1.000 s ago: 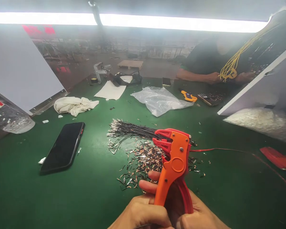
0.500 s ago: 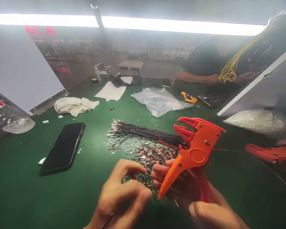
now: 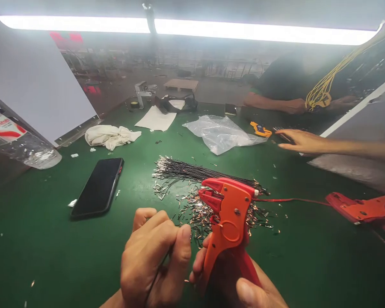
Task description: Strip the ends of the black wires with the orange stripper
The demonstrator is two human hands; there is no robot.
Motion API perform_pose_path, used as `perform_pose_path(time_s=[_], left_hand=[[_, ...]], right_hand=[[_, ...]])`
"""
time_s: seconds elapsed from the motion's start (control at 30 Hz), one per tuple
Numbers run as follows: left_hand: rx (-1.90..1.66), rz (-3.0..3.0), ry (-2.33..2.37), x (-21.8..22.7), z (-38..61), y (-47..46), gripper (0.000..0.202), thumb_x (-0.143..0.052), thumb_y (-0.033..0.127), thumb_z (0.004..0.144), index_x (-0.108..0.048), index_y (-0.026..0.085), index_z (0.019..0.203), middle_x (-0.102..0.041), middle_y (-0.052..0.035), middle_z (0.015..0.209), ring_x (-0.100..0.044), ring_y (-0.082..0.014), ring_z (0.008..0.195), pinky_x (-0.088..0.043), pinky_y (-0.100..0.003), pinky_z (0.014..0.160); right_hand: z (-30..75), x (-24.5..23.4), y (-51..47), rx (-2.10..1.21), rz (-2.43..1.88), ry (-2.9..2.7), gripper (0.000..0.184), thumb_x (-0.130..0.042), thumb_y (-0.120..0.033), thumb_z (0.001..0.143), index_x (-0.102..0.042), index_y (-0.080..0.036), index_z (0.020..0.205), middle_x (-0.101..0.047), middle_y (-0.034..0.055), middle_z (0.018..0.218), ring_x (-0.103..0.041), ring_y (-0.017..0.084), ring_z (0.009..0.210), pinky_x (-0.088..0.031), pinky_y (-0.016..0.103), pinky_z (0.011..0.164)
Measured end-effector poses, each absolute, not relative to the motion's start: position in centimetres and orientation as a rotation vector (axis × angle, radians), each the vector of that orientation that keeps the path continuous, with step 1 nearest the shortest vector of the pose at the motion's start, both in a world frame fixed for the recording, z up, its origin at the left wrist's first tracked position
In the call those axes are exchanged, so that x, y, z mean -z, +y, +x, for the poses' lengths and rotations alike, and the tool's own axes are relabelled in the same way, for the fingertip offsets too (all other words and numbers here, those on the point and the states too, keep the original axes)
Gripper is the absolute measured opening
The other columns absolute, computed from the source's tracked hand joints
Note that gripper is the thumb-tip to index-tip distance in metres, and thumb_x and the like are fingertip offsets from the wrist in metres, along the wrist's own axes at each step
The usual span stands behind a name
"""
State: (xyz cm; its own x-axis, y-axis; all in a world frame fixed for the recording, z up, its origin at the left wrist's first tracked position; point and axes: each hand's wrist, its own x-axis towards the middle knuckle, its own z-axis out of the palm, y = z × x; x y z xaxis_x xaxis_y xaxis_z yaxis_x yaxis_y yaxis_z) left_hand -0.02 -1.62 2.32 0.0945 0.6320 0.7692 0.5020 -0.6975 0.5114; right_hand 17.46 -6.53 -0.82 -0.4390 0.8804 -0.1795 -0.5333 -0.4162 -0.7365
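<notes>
Swung orange wire stripper (image 3: 231,214) left within half a second, to the frame's lower centre; wrapped right fingers (image 3: 199,260) round it, pinched black wire (image 3: 156,274) between closed left fingers (image 3: 182,244); likely needed steady, straight alignment.

One camera, worn on the person's head, gives the single view I have: it faces forward and down, close behind the left hand (image 3: 152,259) and right hand (image 3: 252,292) at bottom centre. The table (image 3: 51,252) recedes through mid-frame; the lamp (image 3: 259,31) crosses the top.
</notes>
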Motion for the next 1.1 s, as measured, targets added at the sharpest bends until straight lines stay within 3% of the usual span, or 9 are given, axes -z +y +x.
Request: perform_pose_path(time_s=[0.23, 0.6, 0.8, 0.93, 1.1], left_hand=[[-1.481, 2.542, 1.239, -3.6, -1.1, -2.3, 0.03, -0.059, -0.003, 0.08, -0.047, 0.02, 0.065, -0.04, 0.0096, 0.05, -0.034, -0.0091, 0.048, -0.026, -0.034, 0.064], [-1.468, 2.679, 1.294, -3.3, -0.3, -2.3, 0.028, -0.064, 0.0, 0.076, -0.05, 0.019, 0.061, -0.048, 0.0101, 0.044, -0.039, -0.0086, 0.042, -0.023, -0.034, 0.065], [-1.386, 2.743, 1.231, -3.1, -0.4, -2.2, 0.029, -0.065, 0.001, 0.077, -0.049, 0.019, 0.06, -0.045, 0.0102, 0.044, -0.038, -0.0099, 0.045, -0.024, -0.034, 0.066], [-1.373, 2.7, 1.219, -2.8, -0.2, -2.3, 0.032, -0.063, 0.0, 0.078, -0.046, 0.019, 0.059, -0.045, 0.0099, 0.045, -0.037, -0.01, 0.046, -0.024, -0.035, 0.067], [-1.31, 2.692, 1.206, -2.3, -0.1, -2.4, 0.033, -0.062, 0.001, 0.081, -0.046, 0.02, 0.059, -0.042, 0.0095, 0.047, -0.037, -0.0105, 0.048, -0.025, -0.035, 0.068]], right_hand=[[17.4, 1.1, -6.4, -1.947, -0.771, -0.794, 0.055, -0.073, -0.057, 0.072, -0.059, -0.023, 0.113, -0.063, 0.009, 0.101, -0.061, 0.028, 0.093, -0.043, 0.047, 0.088], [17.9, 0.2, -6.0, -2.03, -0.847, -0.94, 0.054, -0.073, -0.06, 0.071, -0.064, -0.022, 0.109, -0.067, 0.0098, 0.097, -0.063, 0.033, 0.098, -0.044, 0.051, 0.094], [17.9, 0.0, -5.7, -1.997, -0.842, -1.043, 0.05, -0.069, -0.062, 0.075, -0.068, -0.021, 0.104, -0.069, 0.0118, 0.101, -0.063, 0.036, 0.102, -0.045, 0.053, 0.095], [17.4, 0.3, -5.7, -1.988, -0.733, -1.012, 0.053, -0.069, -0.06, 0.078, -0.064, -0.022, 0.115, -0.07, 0.012, 0.107, -0.065, 0.035, 0.106, -0.047, 0.052, 0.094], [16.6, 1.0, -6.1, -2.063, -0.641, -0.928, 0.073, -0.074, -0.053, 0.081, -0.045, -0.024, 0.141, -0.065, 0.0158, 0.129, -0.065, 0.031, 0.114, -0.043, 0.049, 0.105]])
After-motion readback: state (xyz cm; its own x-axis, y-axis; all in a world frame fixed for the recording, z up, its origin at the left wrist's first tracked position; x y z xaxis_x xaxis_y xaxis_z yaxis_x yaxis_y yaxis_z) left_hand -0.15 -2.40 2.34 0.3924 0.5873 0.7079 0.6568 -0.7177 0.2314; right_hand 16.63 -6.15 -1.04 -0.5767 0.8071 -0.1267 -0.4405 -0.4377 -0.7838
